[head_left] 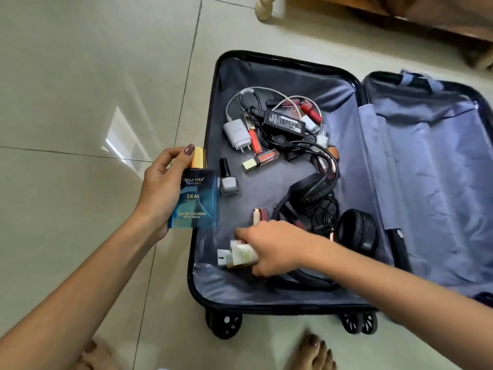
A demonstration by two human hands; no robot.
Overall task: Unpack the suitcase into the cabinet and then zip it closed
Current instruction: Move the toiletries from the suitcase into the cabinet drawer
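A black suitcase (pixel 205 145) lies open flat on the tiled floor, its grey lining showing. My left hand (pixel 162 190) grips a blue cologne bottle (pixel 196 198) with a gold cap, held just over the suitcase's left edge. My right hand (pixel 269 247) reaches into the near left half and closes round small white tubes (pixel 240 253). Loose in that half lie a grey nail polish bottle (pixel 228 180), a white charger plug (pixel 237 134), a black power adapter (pixel 284 124), lip glosses (pixel 260 160) and black headphones (pixel 314 190) with cables.
The suitcase's right half (pixel 426 182) holds only lining and a zipped divider. Its wheels (pixel 224 323) point toward my bare feet (pixel 312 351). A cream furniture leg (pixel 264 8) and a wooden furniture base (pixel 426 17) stand beyond it. Bare tiles stretch to the left.
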